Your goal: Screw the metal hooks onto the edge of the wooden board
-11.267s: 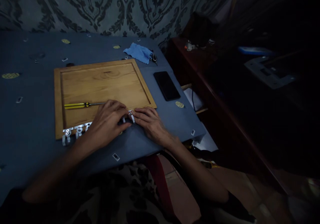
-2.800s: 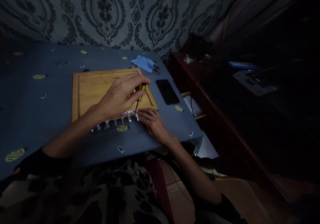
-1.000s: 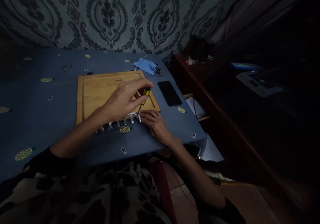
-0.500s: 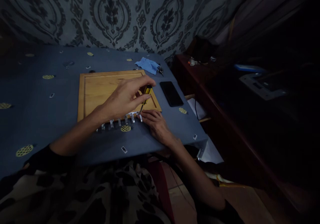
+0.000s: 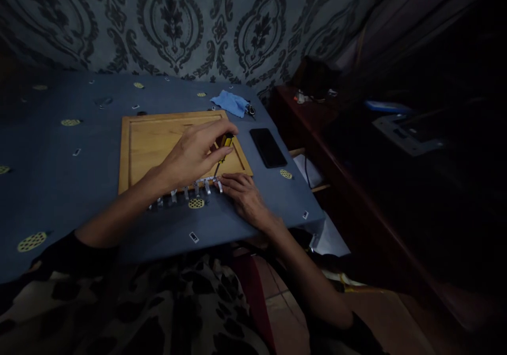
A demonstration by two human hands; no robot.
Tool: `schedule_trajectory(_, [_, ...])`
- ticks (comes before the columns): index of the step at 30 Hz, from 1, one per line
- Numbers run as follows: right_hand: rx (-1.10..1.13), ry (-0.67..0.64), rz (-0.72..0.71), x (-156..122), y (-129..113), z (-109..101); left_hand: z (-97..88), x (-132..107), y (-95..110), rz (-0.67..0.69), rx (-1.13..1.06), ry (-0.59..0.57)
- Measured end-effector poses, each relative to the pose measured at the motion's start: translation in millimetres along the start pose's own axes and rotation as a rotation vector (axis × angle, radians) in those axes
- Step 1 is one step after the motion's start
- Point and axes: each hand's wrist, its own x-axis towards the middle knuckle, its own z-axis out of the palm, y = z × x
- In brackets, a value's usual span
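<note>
My left hand [image 5: 189, 153] is closed around the yellow and black handle of a screwdriver [image 5: 227, 141]. The screwdriver leans a little, its shaft pointing down to the right end of a silver metal hook rail [image 5: 207, 187]. This rail lies along the near edge of a wooden board [image 5: 158, 136], with several hooks hanging over that edge. My right hand [image 5: 249, 203] rests at the board's near right corner, fingertips pressed together on the rail's end beside the screwdriver tip. A screw under the tip is too small to make out.
A black phone [image 5: 268, 148] lies right of the board on the blue patterned tablecloth [image 5: 95, 186]. Behind it are a blue cloth [image 5: 229, 103] and a small dark object like keys [image 5: 251, 111]. A dark red table [image 5: 317, 133] stands to the right.
The whole view has shifted slightly, so everything sits a little further left. Both hands keep their places at the rail, and the screwdriver stays in my left hand.
</note>
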Motion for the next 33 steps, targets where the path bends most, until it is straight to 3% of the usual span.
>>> schedule_trajectory(12, [0.022, 0.004, 0.006, 0.3, 0.4, 1.0, 1.7, -1.3, -2.6, -0.007, 0.026, -0.014])
schedule_trajectory(21, [-0.001, 0.044, -0.023, 0.0, 1.4, 2.6, 4.7, -1.8, -5.5, 0.104, 0.063, -0.001])
schedule_trajectory(33, [0.012, 0.023, -0.008, -0.1, 1.9, 2.9, -1.3, -2.0, -0.6, 0.131, 0.15, 0.003])
